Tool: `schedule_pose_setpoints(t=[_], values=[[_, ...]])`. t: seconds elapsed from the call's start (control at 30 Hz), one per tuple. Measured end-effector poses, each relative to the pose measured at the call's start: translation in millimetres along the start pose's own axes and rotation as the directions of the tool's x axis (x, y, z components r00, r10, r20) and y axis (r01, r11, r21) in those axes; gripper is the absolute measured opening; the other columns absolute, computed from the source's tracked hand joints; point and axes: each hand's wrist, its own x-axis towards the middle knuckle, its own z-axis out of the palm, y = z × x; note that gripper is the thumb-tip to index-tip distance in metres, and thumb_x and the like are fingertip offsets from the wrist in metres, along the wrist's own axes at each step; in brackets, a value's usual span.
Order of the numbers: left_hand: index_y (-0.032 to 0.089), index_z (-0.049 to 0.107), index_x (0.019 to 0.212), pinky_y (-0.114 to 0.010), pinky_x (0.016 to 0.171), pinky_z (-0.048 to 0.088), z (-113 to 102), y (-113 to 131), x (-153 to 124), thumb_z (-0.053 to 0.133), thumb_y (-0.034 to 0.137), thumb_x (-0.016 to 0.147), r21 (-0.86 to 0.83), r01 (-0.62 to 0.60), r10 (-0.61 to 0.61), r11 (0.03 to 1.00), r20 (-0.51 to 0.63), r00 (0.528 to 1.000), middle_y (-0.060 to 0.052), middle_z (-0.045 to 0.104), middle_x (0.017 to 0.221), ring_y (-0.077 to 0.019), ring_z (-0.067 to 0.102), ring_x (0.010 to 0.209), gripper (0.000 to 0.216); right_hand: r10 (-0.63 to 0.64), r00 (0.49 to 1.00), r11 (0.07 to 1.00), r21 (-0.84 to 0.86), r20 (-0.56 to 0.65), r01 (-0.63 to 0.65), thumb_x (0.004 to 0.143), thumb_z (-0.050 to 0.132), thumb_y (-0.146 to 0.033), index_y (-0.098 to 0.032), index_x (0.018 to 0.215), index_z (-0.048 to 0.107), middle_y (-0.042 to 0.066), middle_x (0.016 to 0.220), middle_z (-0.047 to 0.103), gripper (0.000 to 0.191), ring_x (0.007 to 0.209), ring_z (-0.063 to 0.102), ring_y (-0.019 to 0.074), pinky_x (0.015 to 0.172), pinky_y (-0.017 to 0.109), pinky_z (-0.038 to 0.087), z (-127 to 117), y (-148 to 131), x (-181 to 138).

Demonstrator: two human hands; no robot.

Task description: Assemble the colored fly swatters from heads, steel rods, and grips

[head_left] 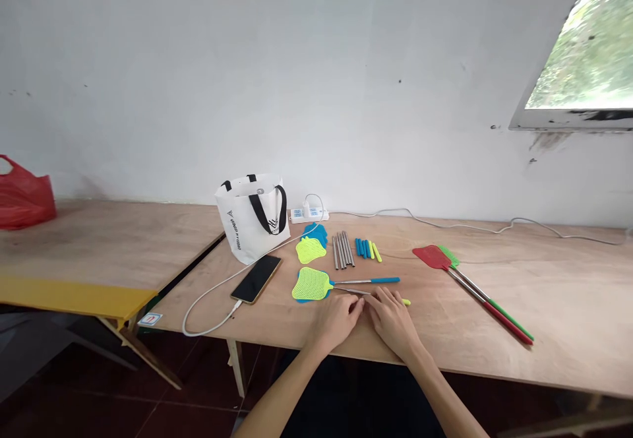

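Observation:
My left hand point(339, 319) rests on the table near its front edge, fingers loosely bent and apart, holding nothing that I can see. Beside it, my right hand point(393, 319) lies palm down with fingers stretched, partly over the handle of a yellow fly swatter point(310, 284). The handle's yellow end shows past the fingers. Under the yellow head sits a blue fly swatter, its blue grip point(386, 280) just beyond my hands. Farther back lie loose yellow swatter heads point(310, 250), blue heads point(316, 232), several metal rods point(343, 250) and blue and yellow grips point(368, 249).
A red fly swatter point(431, 256) and a green one point(509, 316) lie at right. To the left are a phone point(257, 278) on a white cable and a white bag point(247, 227). A power strip point(311, 215) stands by the wall. Another table point(99, 247) adjoins at left.

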Motion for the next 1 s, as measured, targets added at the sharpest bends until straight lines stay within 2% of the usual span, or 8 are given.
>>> schedule_pose_setpoints(t=[0.27,0.5,1.0], values=[[0.021,0.069,0.089,-0.029,0.072,0.044,-0.3,0.5,-2.4,0.045,0.031,0.104,-0.012,-0.058,0.058,0.998,0.010,0.998,-0.005,0.076,0.096,-0.0211,0.069,0.089,0.030,0.007,1.000,0.998,0.066,0.017,-0.008,0.100,0.041,-0.013,-0.022,0.108,0.066,0.006,0.097,0.062,0.028,0.093,0.057,0.0226,0.083,0.035,0.041,1.5,0.1,0.0],[0.021,0.069,0.090,-0.029,0.075,0.045,1.1,0.5,-1.4,0.045,0.031,0.104,-0.001,-0.067,0.067,0.998,0.013,0.998,-0.006,0.075,0.098,-0.0218,0.069,0.092,0.030,0.010,1.000,0.993,0.121,0.015,-0.012,0.098,0.043,-0.013,-0.023,0.106,0.065,0.007,0.103,0.063,0.025,0.096,0.057,0.0229,0.085,0.035,0.044,0.9,0.6,0.8],[0.021,0.070,0.093,-0.031,0.077,0.047,2.0,0.1,-1.3,0.044,0.032,0.104,-0.001,-0.067,0.067,0.998,0.031,0.997,-0.007,0.075,0.101,-0.0222,0.069,0.094,0.030,-0.002,1.000,0.995,0.095,0.002,0.001,0.096,0.045,-0.012,-0.023,0.102,0.065,0.006,0.101,0.062,0.024,0.093,0.057,0.0227,0.082,0.035,0.044,-2.0,-1.5,1.8]])
